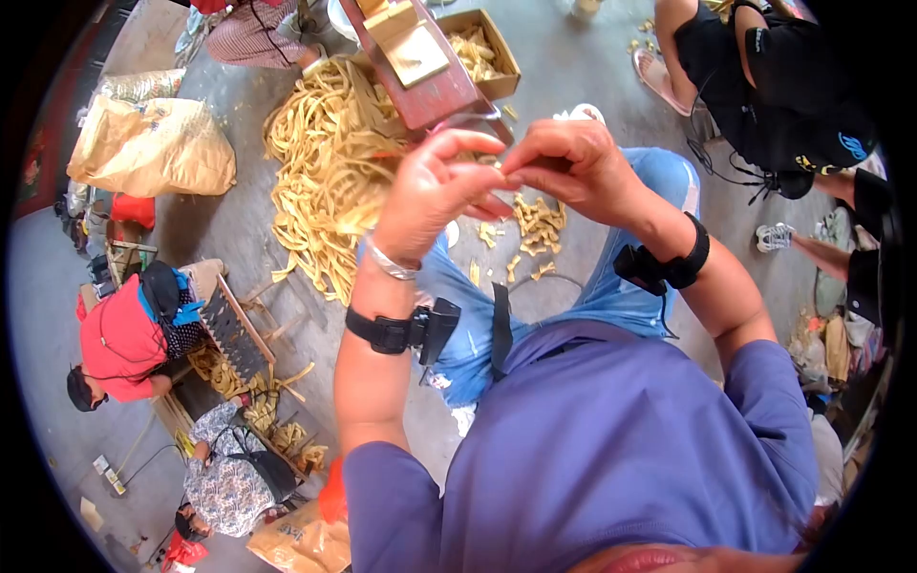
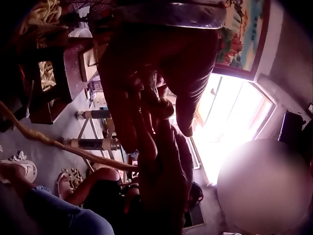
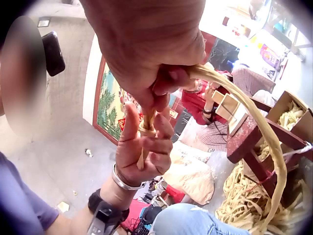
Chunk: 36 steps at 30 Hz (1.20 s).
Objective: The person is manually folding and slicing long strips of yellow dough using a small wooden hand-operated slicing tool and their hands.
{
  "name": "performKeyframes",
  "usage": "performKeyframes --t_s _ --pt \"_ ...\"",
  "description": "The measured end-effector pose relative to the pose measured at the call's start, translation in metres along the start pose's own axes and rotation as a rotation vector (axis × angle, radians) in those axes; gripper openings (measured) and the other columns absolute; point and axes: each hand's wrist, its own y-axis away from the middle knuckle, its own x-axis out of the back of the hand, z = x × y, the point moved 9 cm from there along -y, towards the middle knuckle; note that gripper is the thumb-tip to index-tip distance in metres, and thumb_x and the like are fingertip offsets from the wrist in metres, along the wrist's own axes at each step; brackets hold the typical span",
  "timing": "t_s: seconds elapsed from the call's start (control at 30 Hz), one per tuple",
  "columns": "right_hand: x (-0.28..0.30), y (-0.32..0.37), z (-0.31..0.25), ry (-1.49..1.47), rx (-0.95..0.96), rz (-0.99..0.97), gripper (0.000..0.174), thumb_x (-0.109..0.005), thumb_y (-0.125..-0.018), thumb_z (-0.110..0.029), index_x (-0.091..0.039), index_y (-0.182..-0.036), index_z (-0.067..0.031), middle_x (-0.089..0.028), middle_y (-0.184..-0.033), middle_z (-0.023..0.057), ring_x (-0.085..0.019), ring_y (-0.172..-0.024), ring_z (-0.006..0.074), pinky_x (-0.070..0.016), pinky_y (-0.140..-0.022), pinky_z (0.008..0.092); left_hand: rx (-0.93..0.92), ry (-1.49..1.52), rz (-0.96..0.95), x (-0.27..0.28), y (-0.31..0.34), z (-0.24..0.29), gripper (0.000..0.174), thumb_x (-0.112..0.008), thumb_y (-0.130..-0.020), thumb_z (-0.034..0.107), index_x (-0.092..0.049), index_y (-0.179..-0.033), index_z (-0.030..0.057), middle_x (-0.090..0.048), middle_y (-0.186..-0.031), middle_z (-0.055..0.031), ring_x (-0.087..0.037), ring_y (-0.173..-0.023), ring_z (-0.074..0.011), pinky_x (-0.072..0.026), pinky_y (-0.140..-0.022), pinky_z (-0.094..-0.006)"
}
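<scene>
In the head view, my left hand [image 1: 439, 191] and right hand [image 1: 578, 172] meet at the fingertips above my lap. Between them is a long, pliable yellowish strip [image 3: 268, 134]. Curled fingers of the right hand hold it, and its long tail arcs down toward the floor pile in the right wrist view. The left hand, wearing a silver bracelet [image 3: 124, 181], pinches a short looped part of the strip [image 3: 146, 129], whose end lies across its fingers. The left wrist view is dark, but the tail of the strip [image 2: 39, 136] shows there.
A large pile of yellowish strips [image 1: 320, 177] lies on the floor beside a red bench [image 1: 430, 100]. Small knotted pieces [image 1: 540, 227] lie between my legs. A cardboard box [image 1: 513, 76] stands behind the bench. Other people sit around, one in a red shirt [image 1: 119, 334].
</scene>
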Motion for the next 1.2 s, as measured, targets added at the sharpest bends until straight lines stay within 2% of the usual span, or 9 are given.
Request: performKeyframes --t_s 0.07,0.23,0.47,0.6,0.7,0.77,1.07,1.17,1.2 --pt "0.002 -0.012 -0.002 0.059 0.072 0.004 0.007 -0.070 -0.077 -0.004 -0.067 -0.083 -0.0040 -0.062 -0.071 0.0066 -0.058 -0.061 0.0201 -0.0439 -0.054 0.0284 0.021 0.015 0.026 -0.001 -0.008 0.003 0.022 -0.065 -0.086 0.010 -0.062 -0.104 -0.0022 -0.066 -0.077 -0.0095 -0.063 -0.055 -0.0137 -0.0531 -0.050 -0.0239" --pt "0.004 -0.031 0.013 0.102 0.058 -0.064 0.006 -0.069 -0.074 -0.005 -0.065 -0.079 -0.0037 -0.064 -0.074 0.0097 -0.063 -0.067 0.0259 -0.0489 -0.059 0.0332 0.013 0.041 0.175 0.027 -0.009 0.000 0.018 -0.064 -0.087 0.008 -0.066 -0.101 -0.0029 -0.064 -0.073 -0.0080 -0.058 -0.052 -0.0112 -0.0500 -0.048 -0.0226" --pt "-0.006 -0.059 0.046 0.053 0.012 -0.102 0.008 -0.069 -0.075 -0.004 -0.067 -0.082 -0.0032 -0.064 -0.074 0.0101 -0.063 -0.067 0.0247 -0.0488 -0.059 0.0318 -0.017 0.019 0.272 0.067 -0.023 -0.003 0.021 -0.068 -0.084 0.007 -0.066 -0.101 -0.0042 -0.065 -0.074 -0.0073 -0.058 -0.054 -0.0091 -0.0510 -0.050 -0.0210" --pt "-0.010 -0.099 0.062 0.123 0.077 -0.086 0.011 -0.069 -0.075 -0.004 -0.069 -0.086 -0.0041 -0.062 -0.072 0.0094 -0.061 -0.064 0.0232 -0.0478 -0.057 0.0314 -0.081 -0.253 0.345 0.094 -0.060 0.033 0.022 -0.074 -0.079 0.012 -0.067 -0.093 -0.0042 -0.065 -0.074 -0.0052 -0.055 -0.051 -0.0067 -0.0475 -0.044 -0.0193" --pt "-0.016 -0.122 0.087 0.211 0.150 -0.091 0.013 -0.068 -0.075 -0.006 -0.070 -0.088 -0.0045 -0.061 -0.073 0.0108 -0.060 -0.065 0.0257 -0.0480 -0.059 0.0331 -0.036 -0.382 0.349 0.119 -0.082 0.035 0.016 -0.068 -0.085 0.012 -0.067 -0.091 -0.0030 -0.062 -0.068 -0.0018 -0.053 -0.052 -0.0049 -0.0468 -0.044 -0.0187" --pt "-0.021 -0.135 0.107 0.288 0.165 -0.082 0.012 -0.068 -0.076 -0.007 -0.070 -0.087 -0.0041 -0.061 -0.073 0.0114 -0.060 -0.066 0.0266 -0.0480 -0.060 0.0340 -0.105 -0.493 0.362 0.138 -0.100 0.032 0.015 -0.067 -0.086 0.013 -0.067 -0.089 -0.0016 -0.060 -0.066 -0.0006 -0.052 -0.050 -0.0044 -0.0447 -0.044 -0.0180" --pt "-0.025 -0.171 0.179 0.297 -0.023 0.025 0.012 -0.068 -0.077 -0.015 -0.070 -0.084 -0.0043 -0.064 -0.077 0.0114 -0.063 -0.073 0.0287 -0.0497 -0.065 0.0360 -0.172 -0.383 0.384 0.184 -0.154 0.024 0.017 -0.064 -0.089 0.016 -0.066 -0.088 -0.0005 -0.057 -0.064 0.0017 -0.044 -0.048 -0.0024 -0.0353 -0.043 -0.0169" --pt "-0.024 -0.174 0.187 0.381 -0.033 0.088 0.014 -0.068 -0.078 -0.017 -0.071 -0.084 -0.0047 -0.064 -0.075 0.0116 -0.063 -0.073 0.0292 -0.0492 -0.065 0.0362 -0.232 -0.536 0.476 0.191 -0.161 0.030 0.015 -0.063 -0.087 0.013 -0.067 -0.085 -0.0015 -0.058 -0.060 0.0000 -0.045 -0.045 -0.0013 -0.0326 -0.040 -0.0177" --pt "-0.027 -0.173 0.197 0.449 -0.057 0.081 0.014 -0.068 -0.078 -0.017 -0.071 -0.084 -0.0051 -0.064 -0.074 0.0116 -0.063 -0.073 0.0296 -0.0491 -0.065 0.0362 -0.305 -0.658 0.494 0.190 -0.165 0.033 0.014 -0.063 -0.087 0.012 -0.067 -0.086 -0.0014 -0.059 -0.060 -0.0018 -0.047 -0.047 -0.0032 -0.0355 -0.042 -0.0175"
